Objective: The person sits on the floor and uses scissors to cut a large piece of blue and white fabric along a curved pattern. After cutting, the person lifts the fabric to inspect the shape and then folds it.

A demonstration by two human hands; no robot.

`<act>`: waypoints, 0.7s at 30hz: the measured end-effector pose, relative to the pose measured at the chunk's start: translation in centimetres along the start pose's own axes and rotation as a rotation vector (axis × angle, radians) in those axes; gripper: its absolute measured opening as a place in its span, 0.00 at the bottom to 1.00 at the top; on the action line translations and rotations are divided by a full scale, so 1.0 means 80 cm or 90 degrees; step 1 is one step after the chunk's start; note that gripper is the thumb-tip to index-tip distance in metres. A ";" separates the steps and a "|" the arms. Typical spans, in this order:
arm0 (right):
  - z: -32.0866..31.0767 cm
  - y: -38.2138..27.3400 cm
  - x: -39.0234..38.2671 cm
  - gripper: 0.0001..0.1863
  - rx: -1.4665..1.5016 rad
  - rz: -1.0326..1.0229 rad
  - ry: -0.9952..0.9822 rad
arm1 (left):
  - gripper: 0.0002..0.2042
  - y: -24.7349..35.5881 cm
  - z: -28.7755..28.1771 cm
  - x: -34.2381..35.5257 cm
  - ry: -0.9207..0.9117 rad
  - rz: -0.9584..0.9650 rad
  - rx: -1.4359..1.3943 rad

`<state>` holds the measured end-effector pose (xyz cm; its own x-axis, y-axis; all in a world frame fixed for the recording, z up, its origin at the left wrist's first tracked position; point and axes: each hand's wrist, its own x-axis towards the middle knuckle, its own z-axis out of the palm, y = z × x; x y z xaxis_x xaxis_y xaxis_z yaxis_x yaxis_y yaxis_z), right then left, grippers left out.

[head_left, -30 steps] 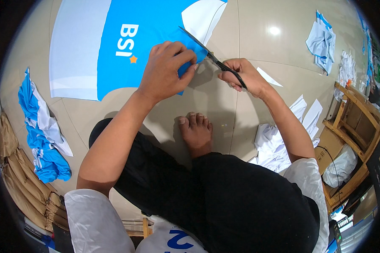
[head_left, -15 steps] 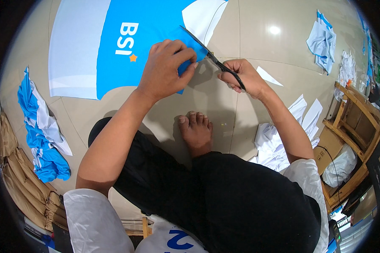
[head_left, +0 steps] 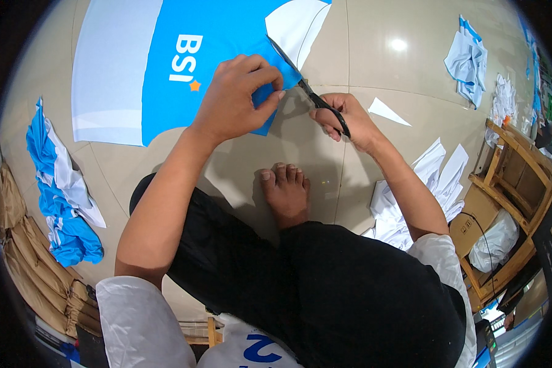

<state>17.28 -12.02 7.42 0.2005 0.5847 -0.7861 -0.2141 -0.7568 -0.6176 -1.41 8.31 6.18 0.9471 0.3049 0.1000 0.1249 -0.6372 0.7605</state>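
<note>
While the blue-and-white cloth [head_left: 172,104] is spread on the tiled floor [head_left: 374,55] in front of the person, its blue part is covered by the left hand [head_left: 239,98]. The fingers of that hand are curled, and thumb and forefinger are brought close at the cloth's near right edge; whether fabric is pinched between them cannot be told. Black-handled scissors [head_left: 308,89] are gripped by the right hand [head_left: 348,119], its fingers closed round the handles. One dark blade is laid along the blue edge, beside a white section [head_left: 293,27] marked by a thin curved line. A pointed white scrap [head_left: 387,112] is seen just beyond the right hand. Crumpled white fabric [head_left: 391,211] is partly hidden by the right forearm.
</note>
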 end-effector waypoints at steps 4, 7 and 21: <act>0.005 -0.003 0.003 0.18 0.003 -0.004 0.010 | 0.06 0.000 -0.002 0.000 0.009 0.014 -0.007; 0.007 -0.005 0.006 0.18 0.002 -0.013 0.012 | 0.05 -0.001 0.001 0.000 0.028 0.023 -0.012; 0.008 -0.002 0.006 0.16 0.006 -0.022 0.019 | 0.07 -0.002 -0.003 0.000 -0.010 0.014 -0.014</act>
<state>16.83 -11.45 7.15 0.2359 0.6010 -0.7636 -0.2164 -0.7336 -0.6442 -1.51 8.58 6.21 0.9540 0.2804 0.1066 0.0984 -0.6281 0.7719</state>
